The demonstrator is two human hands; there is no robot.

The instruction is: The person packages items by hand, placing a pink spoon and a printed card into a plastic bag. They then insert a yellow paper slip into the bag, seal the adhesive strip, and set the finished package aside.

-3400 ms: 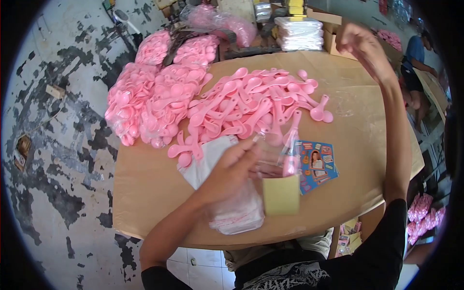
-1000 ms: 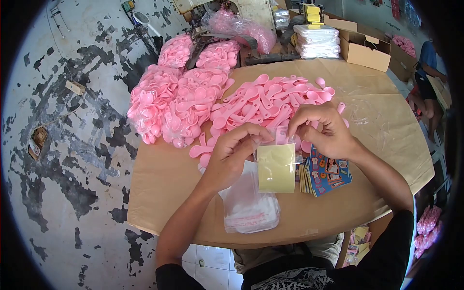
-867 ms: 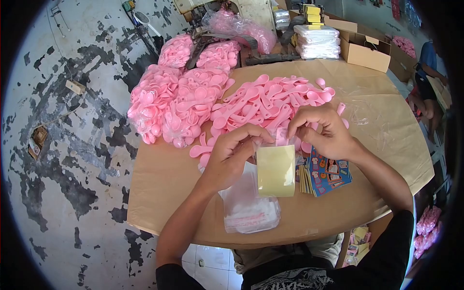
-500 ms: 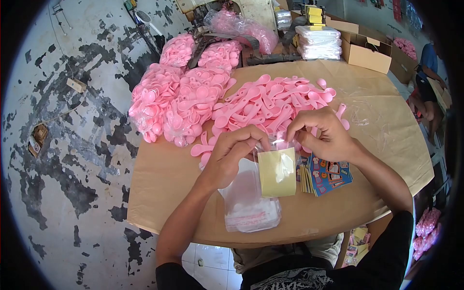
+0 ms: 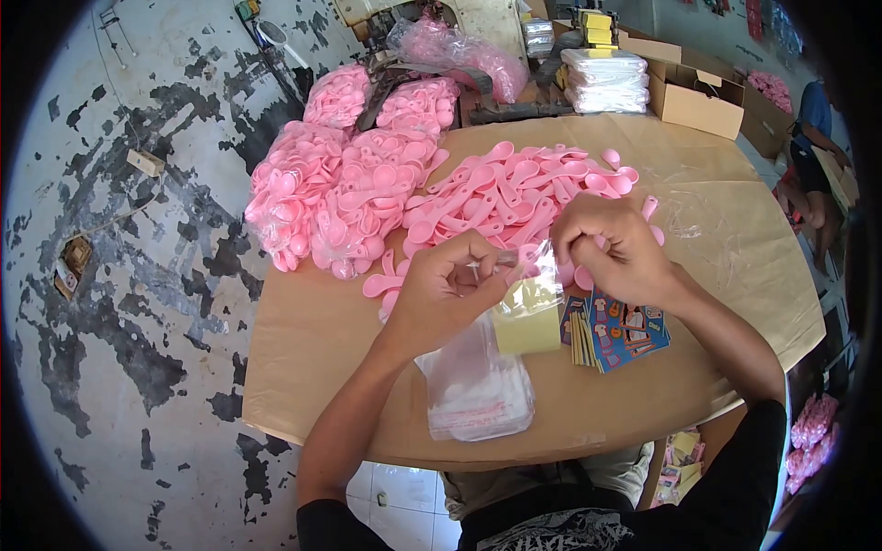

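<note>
A small clear plastic bag [image 5: 544, 274] with a pale yellow card [image 5: 529, 332] in it hangs between my hands, its upper part creased and shiny. My left hand [image 5: 450, 292] is closed, pinching the bag's upper left edge. At the upper right corner, my right hand [image 5: 614, 250] is closed with curled fingers on the film. Below the left hand lies a stack of clear plastic bags [image 5: 481, 399]. Fanned blue printed cards [image 5: 629, 332] rest under the right hand. Just beyond both hands spreads a heap of pink plastic spoons [image 5: 514, 195].
Bulging clear sacks of pink spoons [image 5: 367, 197] line the table's left back. Brown paper covers the table [image 5: 349, 395]. Behind it stand stacked clear packets [image 5: 604, 81] and an open cardboard box [image 5: 700, 103]. Another person [image 5: 813, 129] sits at the far right.
The bag's top has tilted and folded toward me, and the yellow card sits a little higher. My left hand has turned its fingers inward; the right has shifted slightly down.
</note>
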